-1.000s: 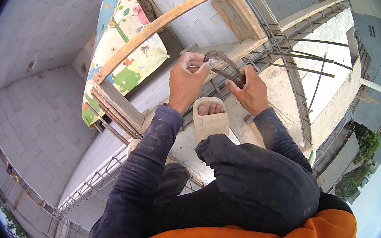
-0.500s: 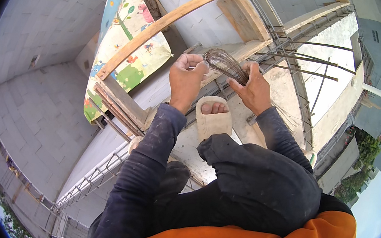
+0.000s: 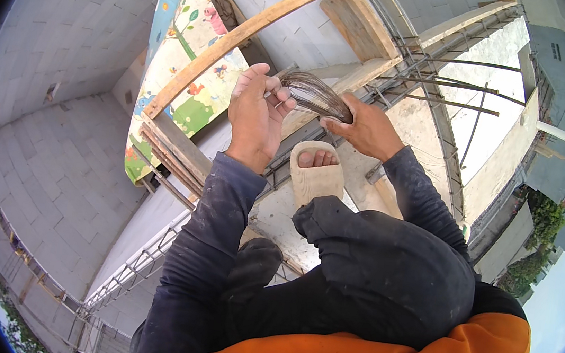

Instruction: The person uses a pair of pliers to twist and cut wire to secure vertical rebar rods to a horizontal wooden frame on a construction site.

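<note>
Gripping a bundle of thin dark steel tie wires [image 3: 316,95] at both ends, the left hand [image 3: 255,114] and right hand [image 3: 365,126] close around it, raised above the beige sandalled foot [image 3: 316,173], strands fanned apart for picking.

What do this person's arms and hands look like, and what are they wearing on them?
Both forearms are covered by long dark navy sleeves, loose, wrinkled and dusted with pale marks, ending at the wrists. The left hand and right hand are bare: no gloves, and no watch or rings that I can make out.
</note>
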{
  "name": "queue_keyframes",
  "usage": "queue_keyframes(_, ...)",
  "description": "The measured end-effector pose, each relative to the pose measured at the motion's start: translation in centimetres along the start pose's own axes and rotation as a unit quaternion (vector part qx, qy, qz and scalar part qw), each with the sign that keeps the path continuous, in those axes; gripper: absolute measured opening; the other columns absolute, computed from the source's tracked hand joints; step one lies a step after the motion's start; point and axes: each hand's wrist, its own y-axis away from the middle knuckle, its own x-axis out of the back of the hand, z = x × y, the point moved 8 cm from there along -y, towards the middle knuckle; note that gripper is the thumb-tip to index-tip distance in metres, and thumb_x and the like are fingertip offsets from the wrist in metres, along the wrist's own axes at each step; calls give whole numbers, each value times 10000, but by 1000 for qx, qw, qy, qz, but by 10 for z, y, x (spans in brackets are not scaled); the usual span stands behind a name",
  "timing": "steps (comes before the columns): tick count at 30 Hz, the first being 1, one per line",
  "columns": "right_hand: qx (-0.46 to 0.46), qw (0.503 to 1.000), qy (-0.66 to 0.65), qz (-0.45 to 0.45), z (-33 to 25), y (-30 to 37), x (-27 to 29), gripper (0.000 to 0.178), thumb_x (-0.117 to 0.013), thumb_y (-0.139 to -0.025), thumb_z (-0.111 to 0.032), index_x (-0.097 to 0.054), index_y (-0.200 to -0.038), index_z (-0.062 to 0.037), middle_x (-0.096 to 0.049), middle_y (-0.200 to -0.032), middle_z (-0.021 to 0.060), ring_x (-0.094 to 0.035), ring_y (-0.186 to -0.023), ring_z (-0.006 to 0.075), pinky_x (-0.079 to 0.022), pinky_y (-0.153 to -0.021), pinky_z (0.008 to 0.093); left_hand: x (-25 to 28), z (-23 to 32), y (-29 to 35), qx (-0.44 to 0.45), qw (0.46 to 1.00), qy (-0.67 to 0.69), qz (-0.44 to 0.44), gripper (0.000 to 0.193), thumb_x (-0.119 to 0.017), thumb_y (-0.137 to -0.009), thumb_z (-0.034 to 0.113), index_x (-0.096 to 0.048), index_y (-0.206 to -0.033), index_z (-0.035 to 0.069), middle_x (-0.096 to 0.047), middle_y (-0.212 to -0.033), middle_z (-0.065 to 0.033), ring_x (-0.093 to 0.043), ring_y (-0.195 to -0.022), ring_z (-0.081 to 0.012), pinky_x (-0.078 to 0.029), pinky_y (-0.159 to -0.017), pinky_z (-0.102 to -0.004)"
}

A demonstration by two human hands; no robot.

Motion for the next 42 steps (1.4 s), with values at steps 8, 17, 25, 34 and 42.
queue_keyframes(8,27,999,17,-17,-13,16,22,669,-776,-899,-589,-659,-1303,-69,-761,-920,203,-750,-883,394,-575,-806,474,-16,127,-2,-69,855,-481,-182,242,-584,-957,92,-650,-1187,56,-482,-815,50,-441,-677,-54,-373,-576,-236)
queue_keyframes(17,-127,989,75,25,130,84,28,426,-772,-957,-425,-673,-1165,-67,-683,-761,132,-658,-685,269,-507,-669,401,-6,376,105,-270,472,-838,34,146,-644,-1056,176,-743,-1112,85,-731,-1097,-102,-685,-1040,-204,-552,-980,-373)
queue_keyframes(25,-190,961,195,-40,250,119,-17,550,-725,-970,-492,-648,-1295,-55,-742,-1139,254,-724,-1088,407,-547,-918,492,-2,434,208,-365,519,-772,27,126,-617,-1065,117,-729,-1058,58,-698,-937,1,-648,-882,-110,-542,-824,-286)
queue_keyframes(34,324,921,-213,47,-234,-1,120,950,-542,-987,-729,-410,-1622,-35,-617,-1479,247,-471,-1498,361,-416,-1188,496,-68,343,206,-551,328,-752,-156,91,-602,-1027,42,-685,-1036,6,-690,-859,-105,-637,-709,-207,-532,-657,-288)
queue_keyframes(42,359,914,-190,-16,-380,14,92,366,-646,-1075,-386,-697,-1211,-50,-631,-797,1,-517,-701,84,-491,-696,275,-35,369,219,-446,500,-724,-166,177,-635,-1056,130,-738,-1084,-11,-741,-850,-122,-673,-694,-186,-546,-624,-310)
